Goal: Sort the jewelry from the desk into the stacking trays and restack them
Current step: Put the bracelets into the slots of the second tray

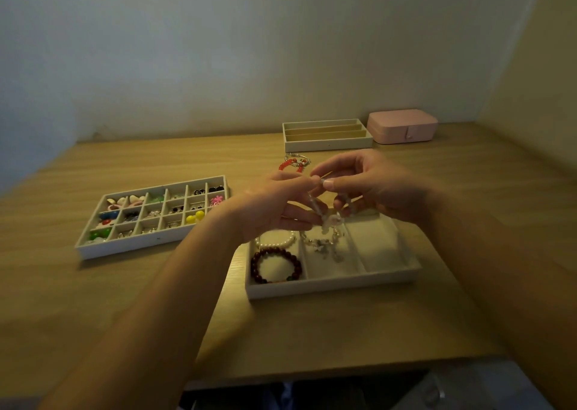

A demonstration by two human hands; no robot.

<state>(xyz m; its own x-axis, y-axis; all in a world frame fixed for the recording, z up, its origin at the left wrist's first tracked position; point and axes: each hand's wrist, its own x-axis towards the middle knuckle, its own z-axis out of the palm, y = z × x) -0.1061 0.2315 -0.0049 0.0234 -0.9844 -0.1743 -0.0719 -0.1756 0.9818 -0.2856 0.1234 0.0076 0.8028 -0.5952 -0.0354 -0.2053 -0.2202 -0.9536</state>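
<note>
Left hand (281, 203) and right hand (371, 184) each pinch one end of a pale translucent beaded bracelet with a pinkish flower charm (331, 219), hanging over the middle compartment of the white three-compartment tray (331, 284). Risks: dangling end snagging the silvery chain (324, 245) beneath; slipped pinch dropping it across a divider. Red bead strand (292, 164) still on the wooden desk (125, 300).

dim warm light | soft overall blur | hands smeared | wide-angle bending at edges | murky corners
</note>
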